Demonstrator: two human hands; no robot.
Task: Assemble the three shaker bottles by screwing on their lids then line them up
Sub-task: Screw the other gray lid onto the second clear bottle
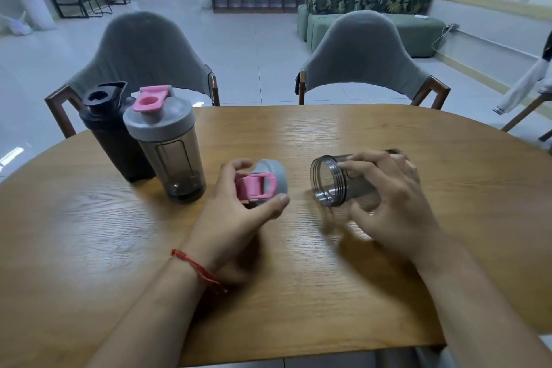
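So I had my left hand (239, 212) wrapped around the last lid (265, 181), the grey one with the pink flip cap, thumb on the near side and fingers curled over the far edge, just above the wooden tabletop (343, 293). My right hand (391, 197) was gripping the open bottle (331, 181), a smoky clear one tipped on its side with the threaded mouth pointing left toward the lid, the two near each other but not touching. My fingers came out kinda blurry there. Over on the far left of the tabletop the other two were standing upright with lids on: the black shaker (112, 131) at the back and the grey-lidded shaker (170, 146) with its pink cap just beside it, pretty much touching. Two grey chairs (143, 51) sat behind the tabletop.
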